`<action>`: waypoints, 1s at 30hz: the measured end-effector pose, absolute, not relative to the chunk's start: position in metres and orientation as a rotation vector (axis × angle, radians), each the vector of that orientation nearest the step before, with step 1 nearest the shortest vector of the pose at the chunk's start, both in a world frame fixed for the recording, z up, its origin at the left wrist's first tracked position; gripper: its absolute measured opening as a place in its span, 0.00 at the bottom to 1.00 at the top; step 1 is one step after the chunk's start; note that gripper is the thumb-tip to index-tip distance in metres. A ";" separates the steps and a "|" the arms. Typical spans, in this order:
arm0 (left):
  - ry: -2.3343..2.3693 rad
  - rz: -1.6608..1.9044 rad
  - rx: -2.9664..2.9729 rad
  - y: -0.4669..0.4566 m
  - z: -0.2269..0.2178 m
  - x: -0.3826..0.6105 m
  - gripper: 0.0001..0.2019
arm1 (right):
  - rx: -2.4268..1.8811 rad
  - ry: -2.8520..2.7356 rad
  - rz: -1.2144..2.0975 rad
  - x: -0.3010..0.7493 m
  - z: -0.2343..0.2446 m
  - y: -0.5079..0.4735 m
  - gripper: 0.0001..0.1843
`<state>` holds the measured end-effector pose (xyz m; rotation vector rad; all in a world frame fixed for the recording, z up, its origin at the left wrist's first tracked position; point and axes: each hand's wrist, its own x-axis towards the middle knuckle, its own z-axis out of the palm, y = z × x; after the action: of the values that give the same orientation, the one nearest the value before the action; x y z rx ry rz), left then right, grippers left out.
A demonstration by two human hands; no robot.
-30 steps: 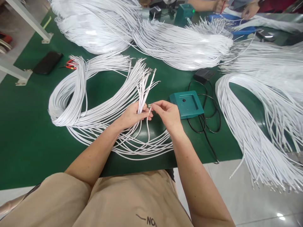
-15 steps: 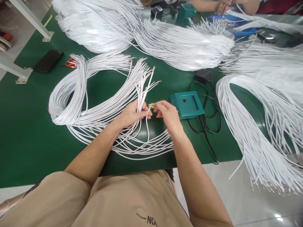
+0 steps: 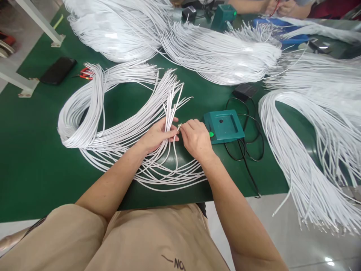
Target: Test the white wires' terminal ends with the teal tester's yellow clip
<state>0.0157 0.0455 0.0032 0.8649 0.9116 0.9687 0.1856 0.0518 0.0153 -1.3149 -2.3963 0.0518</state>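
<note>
My left hand (image 3: 156, 136) is closed around a bunch of white cables (image 3: 168, 109), their tips pointing up and away from me. One single white cable (image 3: 175, 145) stands apart from the bunch, held near its end by the left thumb and fingers. Right beside that end, my right hand (image 3: 196, 138) is closed in a pinch, knuckles up. Its fingertips meet the cable's tip, where a small pale bit shows; what they grip is hidden. The rest of the cables loop across the table to the left in a large coil (image 3: 75, 128).
A teal box (image 3: 224, 126) with a green button and black cord sits right of my hand. Further white cable bundles (image 3: 220, 56) lie behind and at right (image 3: 299, 150), over the table edge. Red-handled pliers (image 3: 85, 73) and a black phone-like object (image 3: 58, 70) lie left. Another person's hands (image 3: 279, 7) work opposite.
My right hand has rolled over, knuckles up, and closed at the cable's tip. The small yellow thing seen at its fingertips is now mostly hidden. The left hand keeps its hold.
</note>
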 end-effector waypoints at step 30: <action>1.237 0.964 0.982 0.051 -0.021 0.028 0.21 | -1.421 -2.548 0.037 0.212 0.027 0.084 0.11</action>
<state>0.0280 0.0510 -0.0207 0.9824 1.2365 0.9639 0.2123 0.0839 0.0274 -1.4212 -2.5478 0.0367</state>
